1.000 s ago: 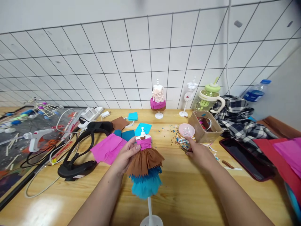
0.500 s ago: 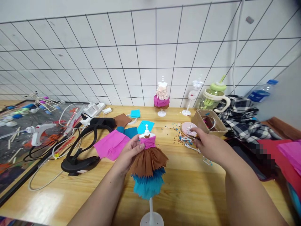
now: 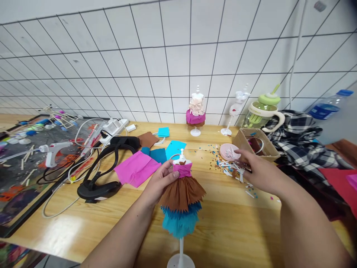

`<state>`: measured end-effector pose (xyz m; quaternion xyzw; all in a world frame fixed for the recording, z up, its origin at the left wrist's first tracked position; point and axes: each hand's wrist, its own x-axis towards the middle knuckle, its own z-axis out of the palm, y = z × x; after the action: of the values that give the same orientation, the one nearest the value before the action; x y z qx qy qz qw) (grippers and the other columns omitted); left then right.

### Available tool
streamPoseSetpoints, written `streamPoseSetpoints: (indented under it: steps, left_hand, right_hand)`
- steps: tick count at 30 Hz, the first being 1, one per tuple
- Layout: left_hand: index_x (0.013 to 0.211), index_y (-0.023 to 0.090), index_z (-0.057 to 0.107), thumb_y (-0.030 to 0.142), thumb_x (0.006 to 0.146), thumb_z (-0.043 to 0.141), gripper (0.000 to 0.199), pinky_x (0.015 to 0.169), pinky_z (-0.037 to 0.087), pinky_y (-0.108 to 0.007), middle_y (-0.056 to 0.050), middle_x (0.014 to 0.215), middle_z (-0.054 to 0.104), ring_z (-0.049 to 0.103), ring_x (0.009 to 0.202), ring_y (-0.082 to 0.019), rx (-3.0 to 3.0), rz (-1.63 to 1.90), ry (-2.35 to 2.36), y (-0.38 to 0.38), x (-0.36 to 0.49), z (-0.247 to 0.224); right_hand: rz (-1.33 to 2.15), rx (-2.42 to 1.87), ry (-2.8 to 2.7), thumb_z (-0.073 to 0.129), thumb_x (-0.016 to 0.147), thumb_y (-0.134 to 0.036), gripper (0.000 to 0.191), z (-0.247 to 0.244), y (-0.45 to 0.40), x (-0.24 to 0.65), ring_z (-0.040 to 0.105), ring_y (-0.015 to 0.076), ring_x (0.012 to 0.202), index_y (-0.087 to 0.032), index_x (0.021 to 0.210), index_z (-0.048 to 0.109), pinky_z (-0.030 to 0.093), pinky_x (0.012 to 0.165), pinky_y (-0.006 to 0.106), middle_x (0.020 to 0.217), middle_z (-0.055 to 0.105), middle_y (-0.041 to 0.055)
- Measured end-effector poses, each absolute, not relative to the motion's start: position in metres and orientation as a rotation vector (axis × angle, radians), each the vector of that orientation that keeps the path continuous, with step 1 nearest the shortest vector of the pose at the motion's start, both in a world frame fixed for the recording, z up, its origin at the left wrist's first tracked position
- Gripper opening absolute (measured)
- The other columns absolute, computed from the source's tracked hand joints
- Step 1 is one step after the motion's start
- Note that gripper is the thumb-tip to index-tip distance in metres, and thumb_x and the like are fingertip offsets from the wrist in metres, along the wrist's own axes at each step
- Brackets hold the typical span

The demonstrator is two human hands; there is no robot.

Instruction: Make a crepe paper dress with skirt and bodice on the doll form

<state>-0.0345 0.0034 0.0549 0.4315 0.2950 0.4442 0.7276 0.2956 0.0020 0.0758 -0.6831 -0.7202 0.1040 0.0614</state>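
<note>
My left hand (image 3: 164, 179) is closed around the bodice of a small white dress form (image 3: 182, 158), its thumb across the front. The form stands upright wearing a pink paper band (image 3: 183, 170), a brown pleated paper skirt (image 3: 182, 193) and ragged blue tiers (image 3: 181, 219). Over to the right, the curled fingers of my right hand (image 3: 256, 169) are at the rim of a round pink dish (image 3: 226, 155) containing tiny pieces. A thin white stick-like shape lies by those fingertips; what they pinch is too small to make out.
White sticks and paper scraps (image 3: 232, 172) litter the table beside the dish. Behind are two more dress forms, one dressed (image 3: 196, 113), and a cardboard box (image 3: 264, 149). Pink paper (image 3: 136, 167), a black strap headset (image 3: 99, 190) and a glue gun (image 3: 54, 152) lie leftward.
The view has swung slightly left, so things appear further right. My right hand's fingers have shifted at the dish's right edge. My left hand keeps its hold on the dress form.
</note>
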Motion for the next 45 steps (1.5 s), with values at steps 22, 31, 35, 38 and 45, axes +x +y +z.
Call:
streamPoseSetpoints:
  steps: [22,31,35,38,45]
  left_hand:
    - [0.110,0.019,0.061,0.031,0.079,0.072,0.035,0.082,0.048,-0.030,-0.008,0.107,0.070,0.067,0.097,-0.024,0.976,0.974,0.691,0.000,-0.031,0.056]
    - [0.113,0.019,0.062,0.030,0.078,0.073,0.038,0.085,0.048,-0.033,-0.009,0.109,0.071,0.067,0.099,-0.026,0.985,0.978,0.696,-0.002,-0.028,0.059]
    - [0.114,0.019,0.062,0.030,0.077,0.074,0.040,0.087,0.048,-0.033,-0.009,0.108,0.071,0.066,0.099,-0.026,0.983,0.990,0.703,-0.002,-0.027,0.061]
    - [0.112,0.019,0.063,0.030,0.077,0.074,0.038,0.087,0.048,-0.033,-0.008,0.106,0.071,0.066,0.097,-0.025,0.983,0.994,0.702,-0.002,-0.027,0.061]
    - [0.111,0.019,0.063,0.029,0.078,0.073,0.036,0.087,0.048,-0.031,-0.007,0.105,0.070,0.065,0.096,-0.023,0.969,0.997,0.718,-0.003,-0.027,0.063]
  right_hand:
    - [0.237,-1.926,-2.064,0.050,0.071,-0.011,0.085,0.100,-0.010,0.294,0.067,0.0248,0.075,-0.019,0.149,0.018,0.047,0.063,0.030,0.097,0.067,0.0105]
    - [0.330,-1.908,-2.025,0.043,0.074,-0.014,0.033,0.096,-0.006,0.295,0.063,0.0243,0.093,-0.020,0.106,0.049,0.046,0.077,0.031,0.101,0.066,0.0096]
    - [0.340,-1.976,-1.980,0.046,0.074,-0.014,0.059,0.096,-0.006,0.294,0.066,0.0263,0.091,-0.017,0.132,0.038,0.046,0.074,0.031,0.104,0.068,0.0119]
    - [0.427,-2.096,-1.961,0.048,0.075,-0.016,0.083,0.100,-0.009,0.293,0.068,0.0277,0.075,-0.015,0.151,0.015,0.046,0.064,0.031,0.085,0.071,0.0090]
    - [0.582,-2.151,-2.051,0.056,0.075,-0.022,0.074,0.094,-0.011,0.298,0.068,0.0254,0.070,-0.014,0.145,0.034,0.044,0.058,0.029,0.080,0.072,0.0080]
